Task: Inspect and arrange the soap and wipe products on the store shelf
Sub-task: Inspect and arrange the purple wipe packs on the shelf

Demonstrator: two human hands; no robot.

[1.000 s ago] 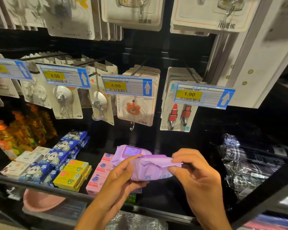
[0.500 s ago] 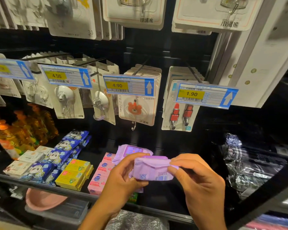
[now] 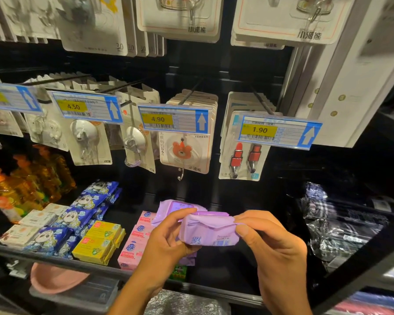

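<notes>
Head camera looks down at a purple wipe pack (image 3: 209, 230) held in the air just in front of the shelf edge (image 3: 55, 260), above the shelf's right half. The left hand (image 3: 166, 242) grips the pack's left end with thumb and fingers curled round it. The right hand (image 3: 273, 244) pinches the right end's flap between thumb and forefinger.

A second purple pack (image 3: 175, 206) leans just behind it, beside a row of pink soap bars (image 3: 137, 239). Left of those lie yellow soap boxes (image 3: 100, 242), then blue wipe packs (image 3: 77, 214) and orange bottles (image 3: 21, 187). A dark stretch of shelf floor (image 3: 248, 260) shows between the pink bars and the plastic-wrapped goods (image 3: 332, 228) at the right. Hanging hook cards (image 3: 184, 151) reach down close above the hands, and a white upright (image 3: 350, 87) bounds the right side.

The pack's face shows a QR code and a barcode. Price tags read 4.50 (image 3: 87, 106), 4.90 (image 3: 175, 120) and 1.90 (image 3: 278, 131), each with a white arrow on blue. The cards carry "小派熊".
</notes>
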